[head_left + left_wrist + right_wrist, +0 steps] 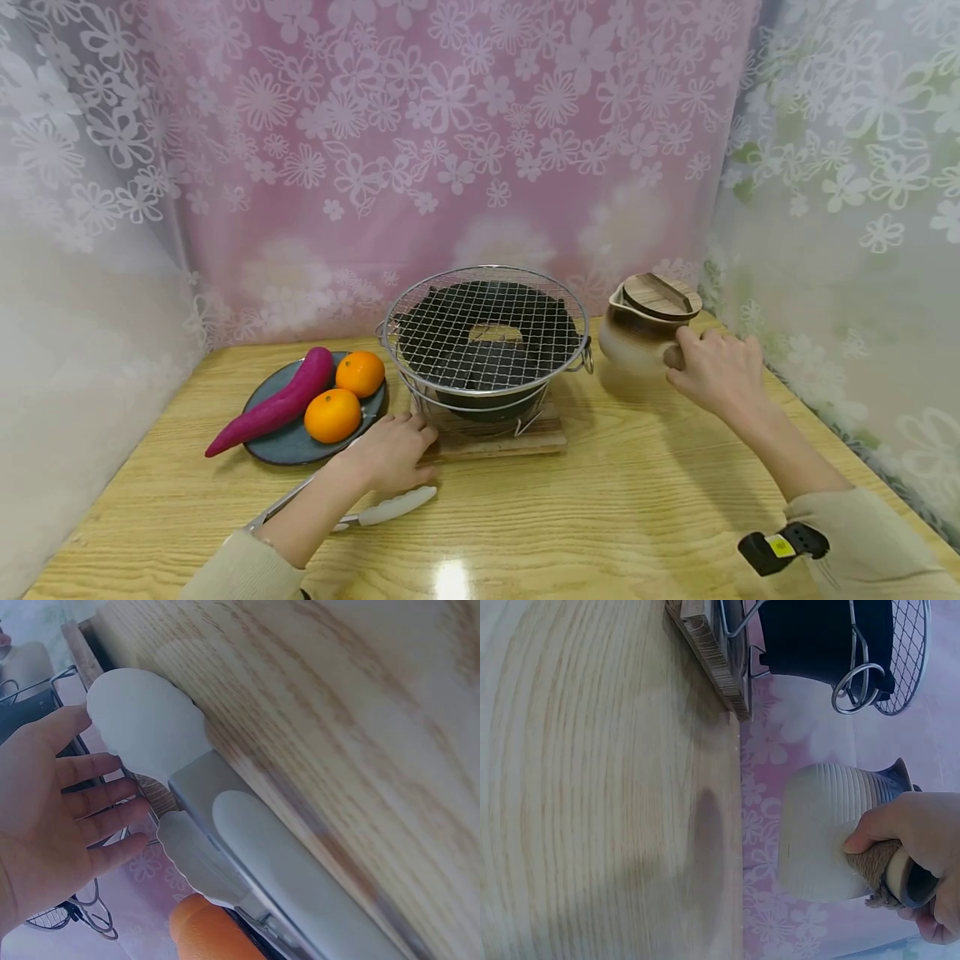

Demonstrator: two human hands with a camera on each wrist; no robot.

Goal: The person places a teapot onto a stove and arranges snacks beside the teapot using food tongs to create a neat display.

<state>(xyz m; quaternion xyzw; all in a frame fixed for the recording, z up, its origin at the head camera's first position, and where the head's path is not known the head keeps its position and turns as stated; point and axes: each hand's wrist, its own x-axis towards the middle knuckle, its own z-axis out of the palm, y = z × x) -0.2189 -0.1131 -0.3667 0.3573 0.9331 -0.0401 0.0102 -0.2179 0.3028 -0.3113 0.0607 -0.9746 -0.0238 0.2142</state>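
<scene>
My right hand (720, 371) grips the rope-wrapped side handle (874, 862) of a cream and brown ceramic teapot (633, 337). The pot has a wooden lid (660, 293) and hangs above the table, its shadow falling on the wood below. In front of the grill, my left hand (393, 454) is low over the table. Its fingers are spread and nearly straight in the left wrist view, beside the white scalloped tip of a pair of tongs (146, 720). Whether the thumb or fingers touch that tip, I cannot tell.
A round wire grate (487, 333) tops a black grill on a wooden base (555, 437) at the centre. On the left, a dark blue plate (281, 450) holds a purple sweet potato (281, 408) and two oranges (332, 415). Floral curtains (465, 150) surround the table.
</scene>
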